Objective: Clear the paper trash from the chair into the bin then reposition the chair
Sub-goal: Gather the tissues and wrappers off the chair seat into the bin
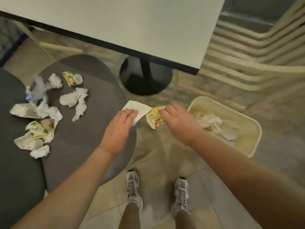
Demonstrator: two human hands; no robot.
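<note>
A grey upholstered chair seat (pixel 85 136) fills the left of the view, with several crumpled white tissues (pixel 75 100) and printed paper wrappers (pixel 72 78) scattered over its left side. My left hand (pixel 119 129) is at the seat's right edge, fingers closed on a flat white napkin (pixel 137 108). My right hand (pixel 177 120) holds a yellow printed paper wrapper (pixel 154 118) in the air just right of the seat. A cream bin (pixel 254 134) with paper trash inside stands on the floor at the right.
A white table with a black edge (pixel 125 47) and a black pedestal base (pixel 145 80) stands ahead. A slatted cream chair (pixel 250 52) is at the right behind the bin. My feet (pixel 133 187) are on the tiled floor below.
</note>
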